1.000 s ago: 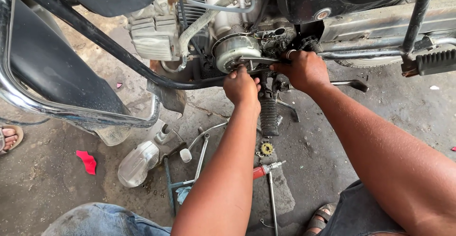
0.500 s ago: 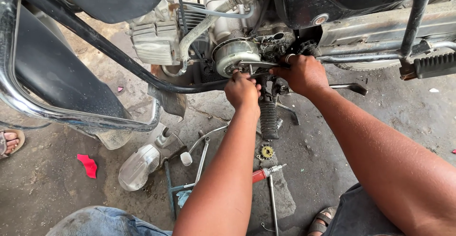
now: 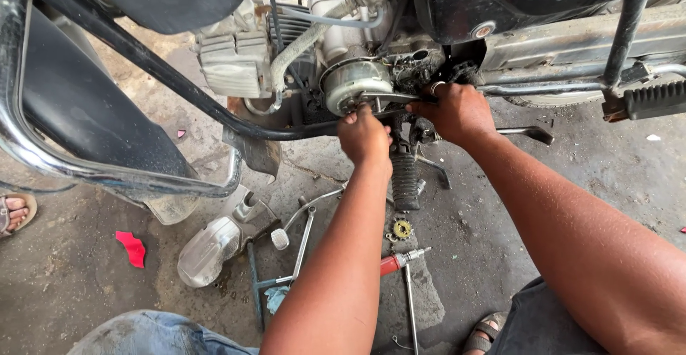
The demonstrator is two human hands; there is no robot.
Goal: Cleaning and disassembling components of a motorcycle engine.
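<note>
Gripping a thin metal rod (image 3: 389,98) beside the round engine cover (image 3: 355,83), the left hand (image 3: 364,135) has its fingers curled tight; the right hand (image 3: 457,112) clutches a part I cannot make out. Below lie a brass gear (image 3: 401,228) and a red-handled screwdriver (image 3: 399,261) on the floor (image 3: 493,233)

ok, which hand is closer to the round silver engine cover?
Left. The left hand is right under the round silver cover, fingers at its lower edge; the right hand sits further along, off to its side.
</note>
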